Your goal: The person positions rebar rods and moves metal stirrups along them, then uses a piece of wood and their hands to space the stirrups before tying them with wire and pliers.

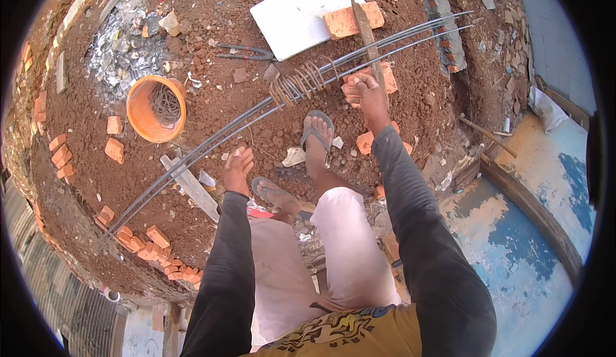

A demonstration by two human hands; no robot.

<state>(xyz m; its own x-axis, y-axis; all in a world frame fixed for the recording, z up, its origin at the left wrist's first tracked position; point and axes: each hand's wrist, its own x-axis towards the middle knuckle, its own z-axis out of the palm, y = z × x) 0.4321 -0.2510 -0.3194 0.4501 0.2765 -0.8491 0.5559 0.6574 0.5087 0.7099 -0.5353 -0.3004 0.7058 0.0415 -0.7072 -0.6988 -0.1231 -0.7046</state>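
Clock positions are read from the centre of the view. The right hand (369,97), at 1 o'clock, has its fingers curled in beside a wooden stick (366,31) and a brick (389,78); whether it grips anything cannot be told. The left hand (237,170), at 9 o'clock, is relaxed, fingers loosely bent, just below the metal rods (255,108). The rods' long axis runs from 8 o'clock up to between 1 and 2, bowed by the lens; wire rings (298,84) encircle them near 12. Beneath lies reddish soil (215,103), outdoors. An orange bucket (136,107), between 9 and 10 o'clock, contains tangled wire (165,103). Farther out are a white board (295,14) at 12, ash (125,52) at 10, a grey wall (558,36) at 2 and a blue-patched surface (523,238) at 4.
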